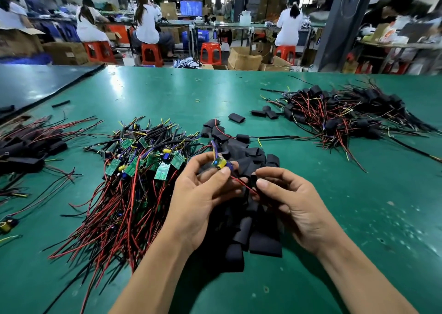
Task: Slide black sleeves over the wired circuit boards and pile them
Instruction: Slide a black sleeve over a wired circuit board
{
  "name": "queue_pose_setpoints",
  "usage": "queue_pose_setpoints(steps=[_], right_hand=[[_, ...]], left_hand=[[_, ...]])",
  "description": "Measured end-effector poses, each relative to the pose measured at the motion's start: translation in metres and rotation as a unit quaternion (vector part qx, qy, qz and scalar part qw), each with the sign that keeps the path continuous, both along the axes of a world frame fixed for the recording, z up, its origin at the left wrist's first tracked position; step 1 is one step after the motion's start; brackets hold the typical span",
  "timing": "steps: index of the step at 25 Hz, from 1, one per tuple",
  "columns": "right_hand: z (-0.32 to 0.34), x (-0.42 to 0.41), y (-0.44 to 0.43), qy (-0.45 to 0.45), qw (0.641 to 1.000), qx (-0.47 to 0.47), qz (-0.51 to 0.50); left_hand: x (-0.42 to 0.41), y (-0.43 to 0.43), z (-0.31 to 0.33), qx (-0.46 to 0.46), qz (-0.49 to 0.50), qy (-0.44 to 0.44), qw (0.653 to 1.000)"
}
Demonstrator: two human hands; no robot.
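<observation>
My left hand (203, 189) pinches a small wired circuit board (221, 163) with yellow and blue parts, held above the table. Its red wire (244, 185) runs down to my right hand (289, 201), whose thumb and fingers pinch a black sleeve (253, 179) at the wire's end. Under both hands lies a heap of loose black sleeves (253, 232). A heap of bare green boards with red and black wires (138, 170) lies left of my hands. A pile of sleeved boards (339, 115) sits at the far right.
The green table (358, 218) stretches right of my hands. More sleeved units (26, 146) lie at the left edge, a dark mat (35, 84) at the far left. Stray sleeves (263, 111) lie mid-table. People sit on red stools at benches beyond.
</observation>
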State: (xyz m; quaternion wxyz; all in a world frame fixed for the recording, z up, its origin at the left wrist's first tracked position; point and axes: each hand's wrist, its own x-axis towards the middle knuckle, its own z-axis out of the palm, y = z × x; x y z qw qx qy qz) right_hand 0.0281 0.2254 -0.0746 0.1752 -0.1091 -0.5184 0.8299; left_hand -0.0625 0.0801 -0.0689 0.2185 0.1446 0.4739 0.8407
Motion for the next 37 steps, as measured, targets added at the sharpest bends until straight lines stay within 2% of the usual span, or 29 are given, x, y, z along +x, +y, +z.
queue_pose_setpoints(steps=[6,9,12,17,23,26,32,35,37], right_hand=[[0.000,0.001,0.018,0.016,0.993,-0.040,-0.114],[0.001,0.003,0.026,0.018,0.986,-0.034,-0.161],[0.002,0.006,0.028,0.003,0.986,-0.003,-0.166],[0.000,0.006,0.023,0.021,0.991,-0.026,-0.129],[-0.003,0.006,0.025,0.038,0.993,-0.019,-0.109],[-0.006,0.004,0.023,0.042,0.992,0.017,-0.118],[-0.016,0.001,0.010,0.023,0.977,0.156,-0.143],[-0.018,0.001,0.003,0.006,0.973,0.178,-0.147],[-0.014,0.003,0.003,-0.011,0.975,0.161,-0.153]], left_hand=[[-0.003,-0.009,0.002,0.031,0.131,0.027,0.991],[-0.003,-0.010,0.003,0.042,0.157,0.015,0.987],[-0.001,-0.009,0.004,0.045,0.169,0.009,0.984],[0.000,-0.009,0.006,0.078,0.151,0.011,0.985],[-0.001,-0.008,0.004,0.065,0.153,0.014,0.986],[0.000,-0.008,0.004,0.059,0.140,0.011,0.988],[0.010,0.002,0.001,0.060,0.095,-0.008,0.994],[0.017,0.009,-0.002,0.066,0.078,-0.016,0.995],[0.018,0.009,-0.001,0.073,0.080,-0.027,0.994]])
